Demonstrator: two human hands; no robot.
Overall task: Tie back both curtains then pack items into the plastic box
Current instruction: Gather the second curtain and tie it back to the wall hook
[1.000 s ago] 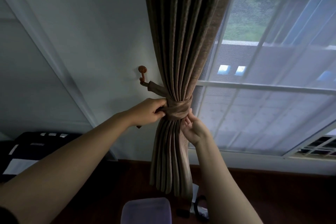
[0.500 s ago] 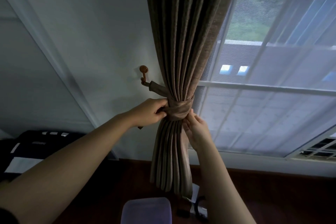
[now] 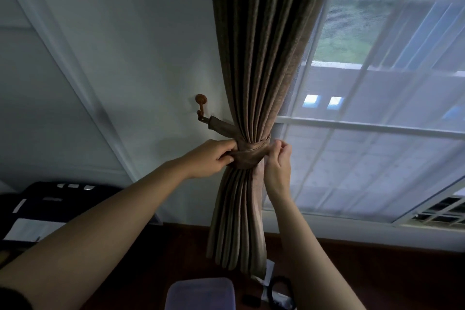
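A brown pleated curtain [image 3: 264, 58] hangs down the middle of the view, gathered at waist height by a matching tieback band [image 3: 247, 156]. The band runs up left to a wooden wall hook [image 3: 201, 104]. My left hand [image 3: 214, 158] grips the band's left side, thumb under it. My right hand [image 3: 278, 161] is at the band's right edge, fingertips pinched on the curtain's edge there. A translucent plastic box [image 3: 201, 293] sits on the dark floor below the curtain.
A sheer white curtain [image 3: 377, 133] covers the window on the right. A black coiled cable [image 3: 280, 292] and small items lie on the floor by the box. A dark object [image 3: 45, 209] stands at the lower left against the wall.
My right hand has risen from below the band to its right edge. My left hand has stayed on the band's left side. The view has shifted slightly.
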